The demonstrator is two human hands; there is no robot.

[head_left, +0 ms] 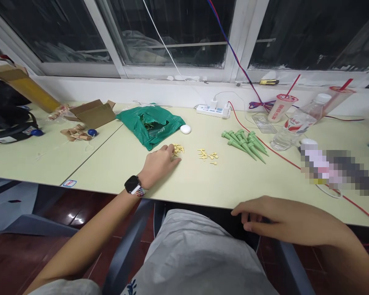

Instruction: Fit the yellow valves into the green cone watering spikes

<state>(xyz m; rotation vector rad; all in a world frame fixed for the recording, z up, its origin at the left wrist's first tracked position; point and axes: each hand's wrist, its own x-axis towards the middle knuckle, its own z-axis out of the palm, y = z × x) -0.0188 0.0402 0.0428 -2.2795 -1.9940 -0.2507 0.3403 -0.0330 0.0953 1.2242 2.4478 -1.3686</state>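
Well, beneath the dark window [310, 37], the left hand [160, 164], fingers curled and gripping nothing, rests beside small yellow plastic pieces [178, 149] (a second pile [207, 156] lies just right) on the cream table [233, 184]. Farther right, the right hand [283, 219] hangs loosely open at its edge.

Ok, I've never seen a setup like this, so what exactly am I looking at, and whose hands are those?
There's no machine here. This is a single picture from a camera worn on a person's head, looking forward and down, so both arms are that person's own. The left hand, with a watch on its wrist, rests at a small pile of yellow pieces on a pale table. I can't tell whether it's pinching any of them. The right hand is at the table's front edge and holds nothing that I can see. Farther right lie more yellow pieces and a bunch of green spikes, with a green bag behind.
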